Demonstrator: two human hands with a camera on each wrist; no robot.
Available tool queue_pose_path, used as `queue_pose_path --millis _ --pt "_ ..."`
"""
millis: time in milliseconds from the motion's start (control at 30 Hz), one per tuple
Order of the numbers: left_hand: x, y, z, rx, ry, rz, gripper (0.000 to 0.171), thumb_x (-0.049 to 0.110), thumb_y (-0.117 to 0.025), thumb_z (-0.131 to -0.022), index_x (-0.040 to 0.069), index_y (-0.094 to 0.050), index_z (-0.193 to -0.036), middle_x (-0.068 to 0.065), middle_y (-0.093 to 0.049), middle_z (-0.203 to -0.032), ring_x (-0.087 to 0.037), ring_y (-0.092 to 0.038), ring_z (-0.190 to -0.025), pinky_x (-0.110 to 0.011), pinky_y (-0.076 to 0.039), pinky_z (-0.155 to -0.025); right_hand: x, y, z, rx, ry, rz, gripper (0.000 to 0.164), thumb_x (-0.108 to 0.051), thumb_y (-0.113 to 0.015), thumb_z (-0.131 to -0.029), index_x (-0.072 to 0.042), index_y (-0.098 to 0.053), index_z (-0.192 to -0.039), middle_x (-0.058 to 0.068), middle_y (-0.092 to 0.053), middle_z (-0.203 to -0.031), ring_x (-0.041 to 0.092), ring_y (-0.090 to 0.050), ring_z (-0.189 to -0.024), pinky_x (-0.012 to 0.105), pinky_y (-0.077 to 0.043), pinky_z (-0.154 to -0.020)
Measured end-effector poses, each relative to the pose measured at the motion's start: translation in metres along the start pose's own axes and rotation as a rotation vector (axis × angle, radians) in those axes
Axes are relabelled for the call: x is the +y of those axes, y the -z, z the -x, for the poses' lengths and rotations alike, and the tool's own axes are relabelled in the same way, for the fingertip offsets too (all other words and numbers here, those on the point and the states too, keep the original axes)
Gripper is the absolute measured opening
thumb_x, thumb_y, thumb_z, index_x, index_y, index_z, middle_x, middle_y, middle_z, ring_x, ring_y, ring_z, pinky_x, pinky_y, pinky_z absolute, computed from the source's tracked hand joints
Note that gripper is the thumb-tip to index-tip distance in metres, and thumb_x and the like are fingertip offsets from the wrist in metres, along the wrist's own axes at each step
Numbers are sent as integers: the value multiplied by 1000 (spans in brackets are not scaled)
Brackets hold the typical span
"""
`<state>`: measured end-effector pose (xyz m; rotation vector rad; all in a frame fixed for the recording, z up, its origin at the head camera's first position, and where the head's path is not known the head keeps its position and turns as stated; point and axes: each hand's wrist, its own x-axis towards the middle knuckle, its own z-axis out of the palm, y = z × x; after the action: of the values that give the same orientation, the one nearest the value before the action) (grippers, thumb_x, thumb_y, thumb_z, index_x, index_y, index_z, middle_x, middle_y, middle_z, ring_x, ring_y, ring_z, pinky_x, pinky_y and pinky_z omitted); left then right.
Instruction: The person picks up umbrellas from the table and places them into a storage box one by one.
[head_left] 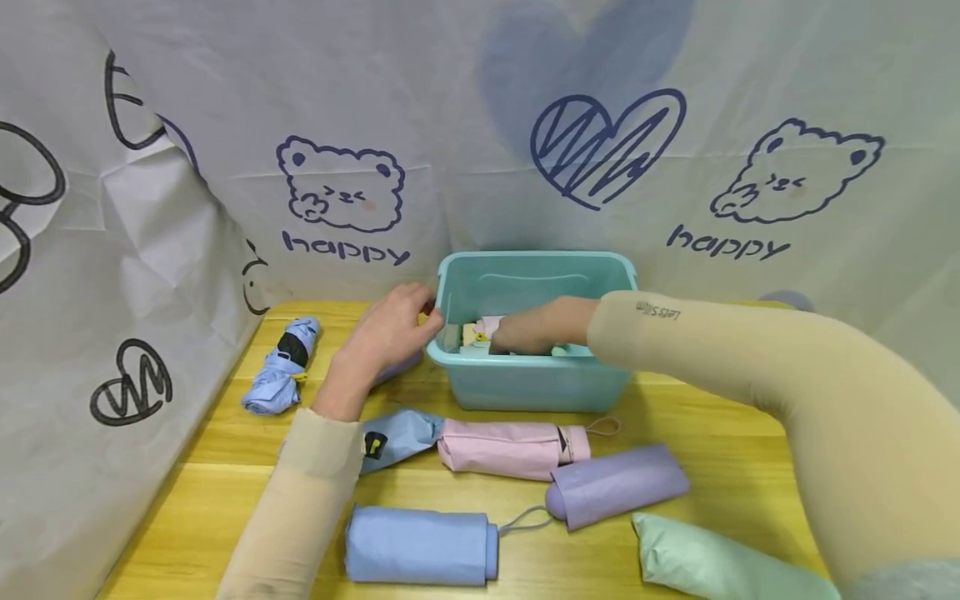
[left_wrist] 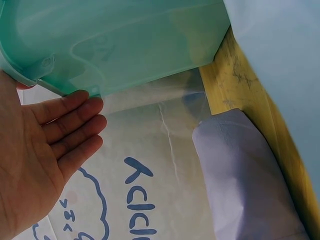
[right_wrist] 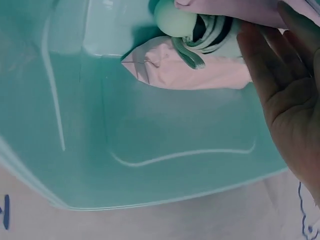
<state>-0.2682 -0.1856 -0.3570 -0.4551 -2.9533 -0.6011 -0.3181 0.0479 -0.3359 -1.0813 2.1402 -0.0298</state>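
A teal plastic bin (head_left: 540,383) stands at the back of the table with folded umbrellas inside. My left hand (head_left: 397,325) is at its left rim; in the left wrist view the fingers (left_wrist: 75,122) stretch nearly straight against the outer wall. My right hand (head_left: 540,323) reaches down into the bin. In the right wrist view its extended fingers (right_wrist: 260,55) touch a lilac-pink umbrella (right_wrist: 225,10). Under that lie a mint umbrella with a round cap (right_wrist: 175,19) and looped strap, and a pale pink umbrella (right_wrist: 200,72).
On the wooden table in front lie a pink umbrella (head_left: 495,448), a purple umbrella (head_left: 622,487), a blue umbrella (head_left: 420,546), a mint umbrella (head_left: 720,558) and a light blue one (head_left: 408,437). Another blue umbrella (head_left: 281,367) lies far left. Printed cloth (head_left: 465,167) hangs behind.
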Motion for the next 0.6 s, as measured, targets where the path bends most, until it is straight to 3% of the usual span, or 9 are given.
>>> queue_pose_path --millis 100,200,300,600 --pt "0 2 0 0 4 -2 33 33 -52 -98 12 -68 -117 -5 -66 -115 -25 -59 -105 -48 -51 -95 -4 4 4 29 105 168 31 -2 -57 -103 -12 -71 -130 1 -71 -119 14 -63 -104 34 -53 -98" --pt "1 3 0 4 2 -1 33 32 -52 -98 12 -68 -118 -5 -66 -115 -25 -59 -106 -48 -52 -94 -7 6 11 61 115 178 40 -2 -59 -102 -10 -63 -142 5 -70 -128 17 -65 -114 35 -53 -101" --pt "1 3 0 6 -6 0 31 32 -53 -98 12 -68 -116 -4 -66 -114 -25 -58 -103 -48 -52 -92 -7 7 19 113 121 189 42 -7 -61 -102 -8 -61 -144 8 -70 -129 21 -66 -118 35 -54 -100" --pt "3 0 0 -1 -6 16 30 32 -53 -97 12 -69 -114 -5 -66 -112 -25 -58 -102 -47 -52 -92 -7 5 49 335 172 173 42 -17 -65 -101 -10 -63 -142 6 -70 -132 19 -69 -108 35 -56 -93"
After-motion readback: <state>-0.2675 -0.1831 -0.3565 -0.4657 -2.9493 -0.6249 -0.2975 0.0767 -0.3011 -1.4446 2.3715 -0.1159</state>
